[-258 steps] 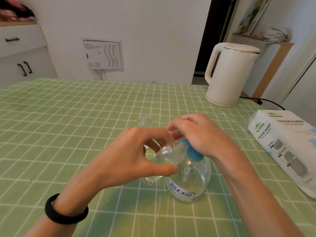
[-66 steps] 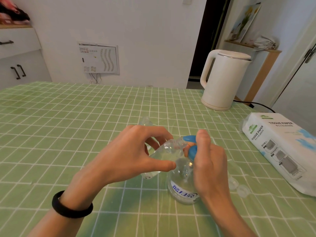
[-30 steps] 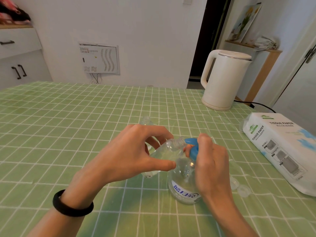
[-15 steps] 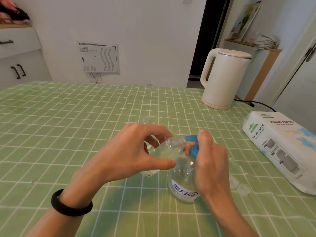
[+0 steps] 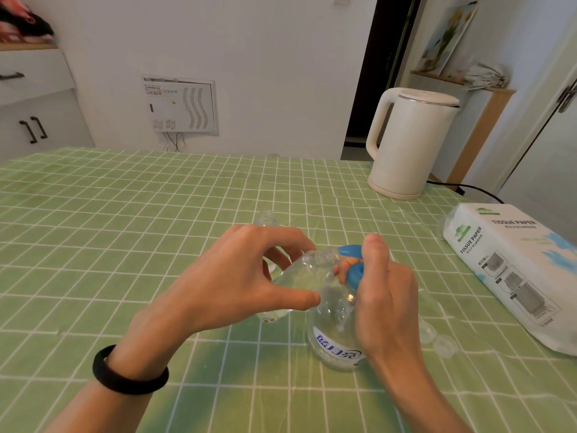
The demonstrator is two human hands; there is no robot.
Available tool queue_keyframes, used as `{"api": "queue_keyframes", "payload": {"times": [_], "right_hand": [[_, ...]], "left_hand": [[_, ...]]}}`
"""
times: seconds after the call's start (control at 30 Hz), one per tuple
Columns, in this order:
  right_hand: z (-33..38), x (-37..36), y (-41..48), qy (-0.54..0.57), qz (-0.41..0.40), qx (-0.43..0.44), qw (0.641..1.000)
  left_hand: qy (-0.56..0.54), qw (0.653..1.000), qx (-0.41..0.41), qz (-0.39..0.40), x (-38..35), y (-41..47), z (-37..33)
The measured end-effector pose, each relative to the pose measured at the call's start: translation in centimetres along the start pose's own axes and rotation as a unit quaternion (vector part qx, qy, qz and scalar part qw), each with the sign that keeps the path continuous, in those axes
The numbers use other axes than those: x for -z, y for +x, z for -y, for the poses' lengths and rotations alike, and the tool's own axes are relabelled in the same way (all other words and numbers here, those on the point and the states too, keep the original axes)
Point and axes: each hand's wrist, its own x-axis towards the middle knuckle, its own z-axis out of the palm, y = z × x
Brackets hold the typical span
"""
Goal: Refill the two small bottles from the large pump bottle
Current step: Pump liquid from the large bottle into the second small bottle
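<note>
The large clear pump bottle (image 5: 332,345) with a blue pump head (image 5: 351,251) stands on the green checked tablecloth in front of me. My right hand (image 5: 385,295) wraps round its neck, with a finger on top of the pump head. My left hand (image 5: 237,276) holds a small clear bottle (image 5: 304,276) tilted, its open mouth right at the blue spout. A second small clear bottle (image 5: 267,218) stands open just behind my left hand, mostly hidden.
Two small clear caps (image 5: 437,340) lie right of the pump bottle. A white tissue paper pack (image 5: 512,270) lies at the right edge. A white electric kettle (image 5: 409,142) with a black cord stands at the back right. Cabinets stand far left.
Over the last second the pump head has stayed near the small bottle's mouth and my right finger has shifted slightly on it. Both hands keep their holds. Earlier my right hand lay over the pump from above.
</note>
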Motion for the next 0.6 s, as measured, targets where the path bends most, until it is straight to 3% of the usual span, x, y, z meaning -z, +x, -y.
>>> {"api": "queue_keyframes", "payload": {"times": [0.6], "right_hand": [[-0.21,0.33,0.03,0.028,0.01,-0.014,0.999]], "left_hand": [[0.004,1.0,-0.002,-0.001,-0.08,0.01,-0.06]]}}
